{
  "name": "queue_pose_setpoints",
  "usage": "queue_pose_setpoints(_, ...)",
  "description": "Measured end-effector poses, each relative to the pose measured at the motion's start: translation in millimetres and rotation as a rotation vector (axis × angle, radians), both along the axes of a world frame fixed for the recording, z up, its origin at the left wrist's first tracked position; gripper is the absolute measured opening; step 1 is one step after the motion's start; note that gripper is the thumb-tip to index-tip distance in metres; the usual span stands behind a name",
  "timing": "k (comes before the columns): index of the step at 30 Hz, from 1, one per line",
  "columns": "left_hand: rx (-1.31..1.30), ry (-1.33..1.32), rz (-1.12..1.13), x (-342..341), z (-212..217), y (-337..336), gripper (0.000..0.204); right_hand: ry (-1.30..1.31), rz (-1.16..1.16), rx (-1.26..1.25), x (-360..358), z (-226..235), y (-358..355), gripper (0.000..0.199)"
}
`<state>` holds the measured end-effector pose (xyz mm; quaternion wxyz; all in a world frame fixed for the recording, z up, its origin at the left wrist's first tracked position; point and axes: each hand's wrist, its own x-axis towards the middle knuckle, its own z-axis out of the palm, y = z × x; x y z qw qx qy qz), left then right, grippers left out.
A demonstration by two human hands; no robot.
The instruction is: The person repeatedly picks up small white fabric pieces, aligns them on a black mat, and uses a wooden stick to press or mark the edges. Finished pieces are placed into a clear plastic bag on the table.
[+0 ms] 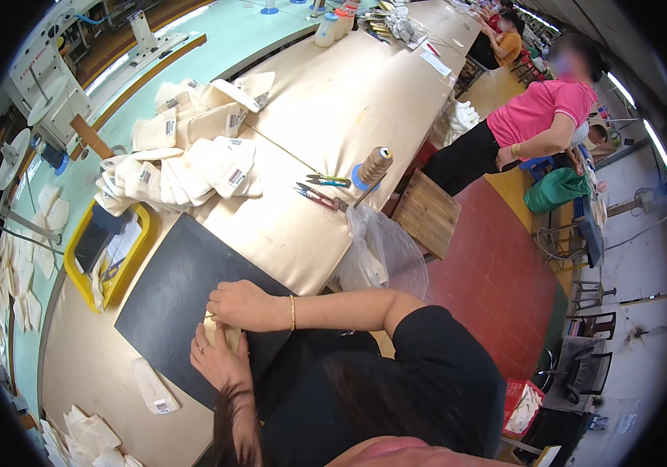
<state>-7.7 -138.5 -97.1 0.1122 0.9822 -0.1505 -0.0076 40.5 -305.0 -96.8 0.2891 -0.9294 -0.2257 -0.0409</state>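
A small cream piece [232, 336], partly hidden under my fingers, lies over a black mat [181, 288]. My left hand [222, 359], with a ring on one finger, is closed over its near side. My right hand [246, 306], bracelet at the wrist, pinches its far edge, the fingertips of both hands close together. Just left of the mat's lower edge rests a single cream cut piece [152, 387] with a printed label. Beyond the mat are heaped several similar labelled cream pieces [193, 175].
A yellow tray [145, 226] holding dark pieces and scissors stands left of the mat. Thread snips [319, 198] and a brown thread cone [374, 166] sit farther off, near a plastic bag [384, 253] and wooden stool [427, 212]. A co-worker in pink [540, 117] stands at right.
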Motion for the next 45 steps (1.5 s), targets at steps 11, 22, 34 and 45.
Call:
queue_pose_setpoints(11,-0.042,-0.072,-0.023,-2.1,3.1,-2.3,0.049,-0.086,-0.034,0.033,-4.5,-10.4,-0.5,0.015)
queue_pose_setpoints(22,-0.303,-0.058,0.078,-10.4,4.3,-7.9,0.062,-0.053,0.039,0.115,-4.0,20.7,-11.6,0.020)
queue_pose_setpoints(34,-0.217,-0.421,0.459,10.5,26.7,111.7,0.060,-0.141,-0.147,0.211,52.1,23.8,-51.7,0.029)
queue_pose_setpoints(45,-0.116,-0.225,0.637,12.7,6.6,153.5,0.055,-0.103,-0.479,-0.225,163.1,-35.4,-130.4,0.078)
